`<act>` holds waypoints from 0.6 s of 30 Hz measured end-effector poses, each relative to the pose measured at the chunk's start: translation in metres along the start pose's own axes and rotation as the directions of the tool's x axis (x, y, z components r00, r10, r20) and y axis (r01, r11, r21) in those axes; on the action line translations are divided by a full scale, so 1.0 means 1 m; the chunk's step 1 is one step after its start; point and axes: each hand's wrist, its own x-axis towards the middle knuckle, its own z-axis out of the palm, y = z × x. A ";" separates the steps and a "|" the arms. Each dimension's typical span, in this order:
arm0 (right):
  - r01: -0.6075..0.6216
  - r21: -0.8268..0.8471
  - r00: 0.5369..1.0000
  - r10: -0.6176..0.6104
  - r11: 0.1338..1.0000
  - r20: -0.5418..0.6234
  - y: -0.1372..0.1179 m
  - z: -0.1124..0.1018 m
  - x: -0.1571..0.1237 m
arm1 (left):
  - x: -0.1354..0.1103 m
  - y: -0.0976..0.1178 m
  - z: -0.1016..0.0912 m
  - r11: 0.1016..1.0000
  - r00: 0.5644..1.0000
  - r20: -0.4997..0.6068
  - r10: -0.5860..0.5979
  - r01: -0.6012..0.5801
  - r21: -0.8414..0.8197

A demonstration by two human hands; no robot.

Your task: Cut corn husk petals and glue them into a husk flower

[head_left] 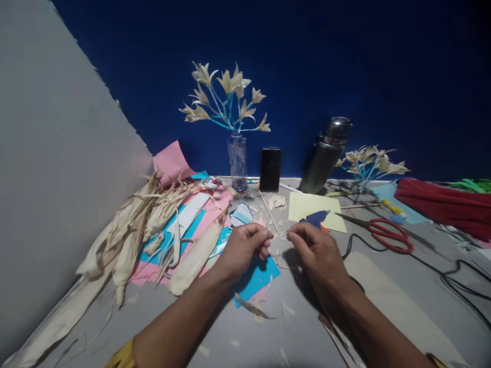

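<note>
Beside papery husks (199, 255), curled left hand (245, 248)

Both bare forearms reach forward from the lower edge, the left forearm (178, 314) slanting up to the right and the right forearm (378, 319) up to the left. The left hand (245, 248) has its thumb and forefinger brought together, other fingers curled beneath. The right hand (316, 250) mirrors it, knuckles bent, fingertips gathered. The hands face each other, near but apart
</note>
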 end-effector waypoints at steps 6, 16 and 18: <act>-0.126 0.115 0.992 0.127 0.985 -0.003 -0.003 0.001 0.000 | -0.003 0.001 0.007 0.946 0.986 0.137 -0.095 0.132 -0.296; -0.283 0.381 0.948 0.195 0.880 0.253 -0.009 0.009 -0.005 | -0.010 -0.012 0.022 0.994 0.995 -0.075 0.069 -0.075 -0.074; -0.340 0.432 0.929 0.226 0.835 0.294 -0.007 0.009 -0.005 | -0.010 -0.012 0.021 0.996 0.995 -0.066 0.071 -0.074 -0.043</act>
